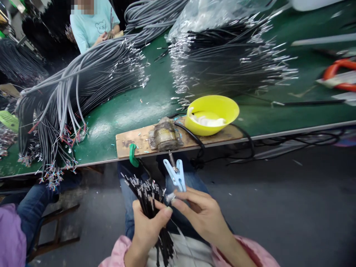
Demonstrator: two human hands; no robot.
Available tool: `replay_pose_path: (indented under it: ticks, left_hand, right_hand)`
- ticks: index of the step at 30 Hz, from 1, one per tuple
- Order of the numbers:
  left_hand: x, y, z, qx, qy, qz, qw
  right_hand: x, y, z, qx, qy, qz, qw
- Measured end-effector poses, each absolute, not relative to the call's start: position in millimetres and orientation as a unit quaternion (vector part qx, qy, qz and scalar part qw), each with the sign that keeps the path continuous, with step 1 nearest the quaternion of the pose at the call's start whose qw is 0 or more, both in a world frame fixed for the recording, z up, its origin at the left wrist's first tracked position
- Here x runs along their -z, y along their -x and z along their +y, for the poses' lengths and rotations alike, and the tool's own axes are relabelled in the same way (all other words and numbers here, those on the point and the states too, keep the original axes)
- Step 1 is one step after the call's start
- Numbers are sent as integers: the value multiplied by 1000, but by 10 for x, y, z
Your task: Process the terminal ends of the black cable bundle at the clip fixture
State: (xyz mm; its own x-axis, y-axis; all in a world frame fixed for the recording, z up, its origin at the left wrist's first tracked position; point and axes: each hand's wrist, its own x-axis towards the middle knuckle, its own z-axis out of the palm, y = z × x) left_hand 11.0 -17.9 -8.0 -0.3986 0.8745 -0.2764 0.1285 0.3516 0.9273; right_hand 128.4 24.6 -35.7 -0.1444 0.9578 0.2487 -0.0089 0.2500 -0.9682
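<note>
Within the left hand's fingers [161,218], black cable bundle [147,198], silvery tips [145,185] above

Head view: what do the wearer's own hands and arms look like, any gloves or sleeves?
The left hand and right hand are both ungloved, with no watch or bracelet visible. The left sleeve and right sleeve are pink, loose and creased, ending short of the hands. I see no markings on them.

grey cables [80,65] heaped left | clear plastic bag [205,16] far side | orange-handled tool [333,70] right edge | wooden stool [62,213] lower left
</note>
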Motion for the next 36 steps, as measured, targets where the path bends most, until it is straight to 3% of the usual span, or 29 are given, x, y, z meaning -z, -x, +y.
replay_pose_path:
  ticks: [9, 18, 24, 27, 36]
  left_hand:
    - [161, -89, -203, -458, -346, 684, 450]
    - [163, -58, -207, -456, -297, 690, 477]
    - [218, -33, -214, -481, -280, 652, 515]
    - [267, -50, -227, -489, -268, 640, 530]
    - [-72, -107, -70, -435, -330, 651, 527]
  right_hand:
    - [285, -1266, 239, -415, 388, -637, 520]
    - [246, -1228, 244, -442, 309, -640, 547]
    - [334, -1242, 258, -453, 424, -554, 555]
    - [363, -1258, 244, -469, 388, -576, 545]
    - [268, -1249, 217, -295, 341, -688, 568]
